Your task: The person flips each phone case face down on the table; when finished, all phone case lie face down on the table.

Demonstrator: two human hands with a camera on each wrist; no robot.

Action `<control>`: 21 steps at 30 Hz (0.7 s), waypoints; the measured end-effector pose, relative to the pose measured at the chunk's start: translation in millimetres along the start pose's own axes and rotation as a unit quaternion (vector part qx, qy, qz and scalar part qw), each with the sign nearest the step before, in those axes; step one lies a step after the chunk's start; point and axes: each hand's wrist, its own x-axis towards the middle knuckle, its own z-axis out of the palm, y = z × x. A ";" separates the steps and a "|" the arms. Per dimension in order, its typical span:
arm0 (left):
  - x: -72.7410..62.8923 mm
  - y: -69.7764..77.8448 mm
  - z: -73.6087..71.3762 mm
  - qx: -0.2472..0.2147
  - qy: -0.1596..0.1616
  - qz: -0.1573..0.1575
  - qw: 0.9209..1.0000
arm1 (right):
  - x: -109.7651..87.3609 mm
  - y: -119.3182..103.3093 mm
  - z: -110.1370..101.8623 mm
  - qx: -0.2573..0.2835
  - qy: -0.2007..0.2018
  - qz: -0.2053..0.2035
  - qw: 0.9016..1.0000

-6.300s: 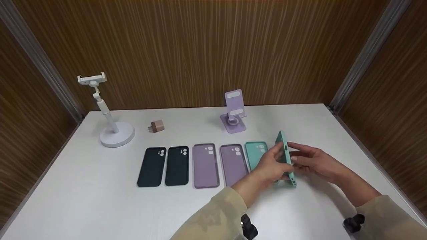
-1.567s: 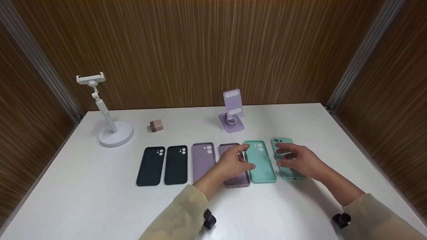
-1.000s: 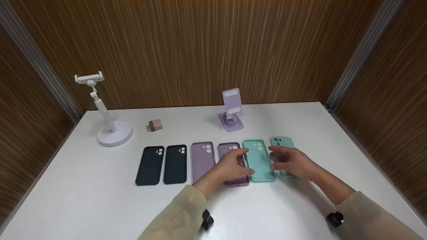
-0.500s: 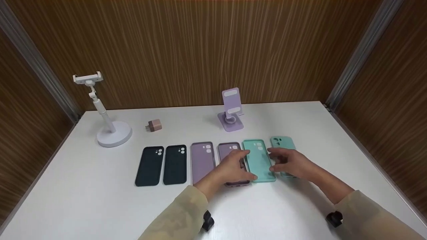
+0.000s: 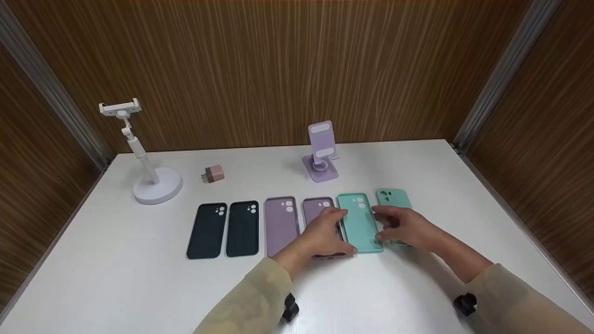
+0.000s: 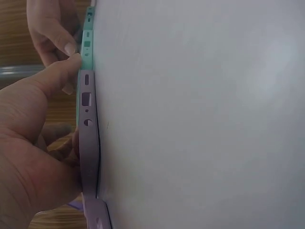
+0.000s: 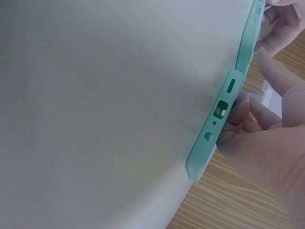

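In the head view, a mint phone case (image 5: 359, 227) lies flat with its hollow side up. My left hand (image 5: 320, 234) reaches over the right-hand purple phone case (image 5: 313, 207), thumb and index fingertips at the mint case's left edge. At its right edge are the thumb and index finger of my right hand (image 5: 413, 228). That hand covers part of a second mint phone case (image 5: 394, 198), which lies back side up. In the left wrist view, my left thumb touches the mint case's corner (image 6: 87, 50). The right wrist view shows my right hand (image 7: 267, 148) above the second mint case (image 7: 205, 143).
Two black phone cases (image 5: 207, 230) and another purple phone case (image 5: 280, 225) continue the row leftward. Behind stand a lilac phone stand (image 5: 321, 150), a pink charger plug (image 5: 215, 173) and a white phone holder (image 5: 155, 185). Wood-grain panels (image 5: 278, 74) enclose the white table (image 5: 139, 287).
The second mint case, earlier held upright between both hands, now lies at the row's right end. Both hands have since moved left to the other mint case, their fingertips closing in on its edges.
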 end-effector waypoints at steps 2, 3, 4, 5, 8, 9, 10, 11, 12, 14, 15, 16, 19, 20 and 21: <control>0.1 0.2 0.2 0.004 0.003 0.001 1.000 | 0.6 -0.6 0.4 -0.005 0.000 -0.001 1.000; 0.4 0.2 0.4 0.006 0.003 0.001 1.000 | 0.9 -0.6 0.6 -0.007 0.000 -0.001 1.000; 0.4 0.2 0.5 0.006 0.004 0.002 1.000 | 1.0 -1.0 0.7 -0.008 0.000 0.000 1.000; 0.5 0.1 0.7 0.007 0.004 0.002 1.000 | 1.0 -1.0 0.7 -0.010 -0.001 -0.002 1.000; 1.0 -0.3 0.8 0.008 0.005 0.004 1.000 | 1.1 -1.6 0.2 -0.011 0.000 0.002 1.000; 1.2 -0.6 1.0 0.009 0.005 0.005 1.000 | 1.1 -1.7 -0.2 -0.012 -0.001 0.001 1.000; 1.3 -0.8 1.0 0.009 0.007 0.007 1.000 | 1.1 -1.8 -0.4 -0.011 -0.002 0.001 1.000; 1.2 -0.7 0.9 0.011 0.007 0.006 1.000 | 1.3 -1.4 -0.6 -0.012 -0.002 0.000 1.000; 1.1 -0.6 0.8 0.011 0.007 0.006 1.000 | 1.4 -1.2 -0.6 -0.012 -0.001 0.001 1.000; 0.9 -0.6 0.9 0.011 0.007 0.005 1.000 | 1.5 -0.6 -0.5 -0.011 -0.001 0.002 1.000; 1.1 -0.7 1.2 0.012 0.008 0.005 1.000 | 1.4 -0.4 -0.4 -0.009 -0.001 0.002 1.000; 1.3 -0.8 1.4 0.012 0.007 0.005 1.000 | 1.4 -0.2 -0.1 -0.008 0.000 0.002 1.000; 1.8 -1.2 1.7 0.015 0.005 0.005 1.000 | 1.0 -0.2 0.3 -0.004 0.000 0.003 1.000; 2.0 -1.3 1.8 0.017 0.005 0.006 1.000 | 1.0 -0.2 0.4 -0.002 0.000 0.003 1.000; 2.2 -1.4 1.8 0.019 0.004 0.007 1.000 | 1.1 -0.3 0.4 -0.001 0.000 0.002 1.000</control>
